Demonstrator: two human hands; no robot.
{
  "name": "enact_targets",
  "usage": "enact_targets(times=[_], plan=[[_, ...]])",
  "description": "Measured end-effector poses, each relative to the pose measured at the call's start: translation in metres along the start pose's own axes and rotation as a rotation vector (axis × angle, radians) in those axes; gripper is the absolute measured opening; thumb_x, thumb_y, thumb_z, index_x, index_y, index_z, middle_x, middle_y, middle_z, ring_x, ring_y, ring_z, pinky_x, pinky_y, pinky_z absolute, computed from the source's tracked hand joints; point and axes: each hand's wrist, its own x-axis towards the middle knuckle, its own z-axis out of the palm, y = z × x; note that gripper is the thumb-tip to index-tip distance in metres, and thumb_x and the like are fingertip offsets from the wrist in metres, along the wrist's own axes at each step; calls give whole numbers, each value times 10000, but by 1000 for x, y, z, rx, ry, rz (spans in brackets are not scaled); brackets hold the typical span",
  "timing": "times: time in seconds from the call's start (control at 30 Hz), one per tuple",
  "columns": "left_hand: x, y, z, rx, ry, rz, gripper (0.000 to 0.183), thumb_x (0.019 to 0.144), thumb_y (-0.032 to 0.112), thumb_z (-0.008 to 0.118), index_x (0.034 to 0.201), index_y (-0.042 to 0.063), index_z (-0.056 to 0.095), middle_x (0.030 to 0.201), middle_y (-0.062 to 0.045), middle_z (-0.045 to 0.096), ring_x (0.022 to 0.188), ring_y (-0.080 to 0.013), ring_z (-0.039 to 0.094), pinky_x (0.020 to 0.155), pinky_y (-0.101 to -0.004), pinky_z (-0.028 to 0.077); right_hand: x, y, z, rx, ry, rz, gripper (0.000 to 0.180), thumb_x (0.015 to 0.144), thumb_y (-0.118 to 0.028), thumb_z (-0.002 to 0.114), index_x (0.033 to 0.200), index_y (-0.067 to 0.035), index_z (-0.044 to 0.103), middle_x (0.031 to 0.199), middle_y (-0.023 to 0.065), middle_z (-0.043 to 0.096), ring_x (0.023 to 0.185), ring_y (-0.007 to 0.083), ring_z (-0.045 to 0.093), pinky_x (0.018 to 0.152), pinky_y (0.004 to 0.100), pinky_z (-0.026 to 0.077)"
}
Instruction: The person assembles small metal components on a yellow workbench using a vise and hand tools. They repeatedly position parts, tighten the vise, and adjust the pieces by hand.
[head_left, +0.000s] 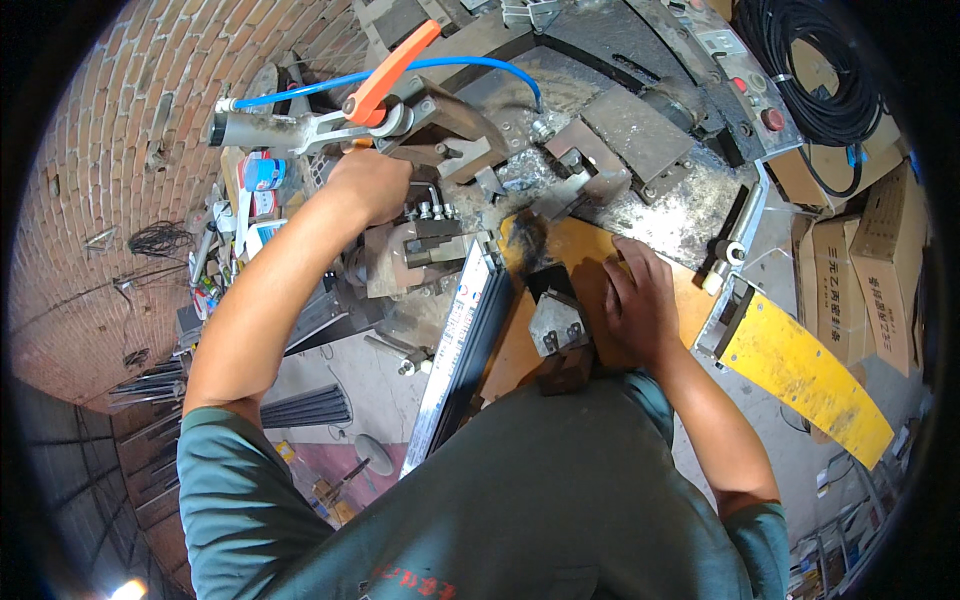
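Observation:
My left hand (370, 186) is at the machine's left side, just below a joint with an orange clamping lever (394, 71); its fingers are mostly hidden, so its grip cannot be told. Hex keys and bolts (431, 206) are right beside it. Resting on an orange-brown board (589, 244), my right hand (637, 296) has its fingers bent and somewhat spread. Between the hands, a bundle of long dark profiles with a printed white face (459, 330) slants down towards my body. A metal block with a pointed end (556, 322) stands near the board's middle.
A blue air hose (465, 61) arches over the machine. Red buttons (772, 118) are on a panel at the upper right, near coiled black cable (806, 90) and cardboard boxes (844, 289). A yellow plate (802, 367) juts out at right. A brick wall (97, 195) is at left.

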Motion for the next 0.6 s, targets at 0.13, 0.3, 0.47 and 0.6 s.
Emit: enact_targets(times=[0.13,0.3,0.47,0.6], plan=[[-2,4,-6,19,-44,-16,239,873,102,684,1080,38,787,1059,-199,791,1012,-359,773,863,-456,617,-1,0,-2,-1,6,-13,367,843,-67,703,1205,-13,686,1456,172,559,1377,384,505,1110,504,427],[-2,5,-8,26,-69,-19,254,869,107,690,1092,30,783,1065,-206,787,1016,-366,770,874,-462,613,0,-1,-3,-10,1,-26,362,848,-103,691,1197,-6,688,1450,187,552,1383,377,492,1099,507,431],[-1,-7,4,-90,-27,-3,268,843,117,686,1075,17,774,1055,-232,769,1019,-399,748,882,-482,603,0,2,0,-27,20,-46,353,848,-105,700,1186,-6,683,1453,186,551,1379,377,496,1090,509,437],[-1,-26,26,-200,97,48,229,859,114,669,1052,30,759,994,-248,749,982,-436,724,855,-519,585,-1,3,1,-37,12,-42,361,841,-105,710,1189,-12,675,1468,182,542,1391,371,484,1091,507,434]])
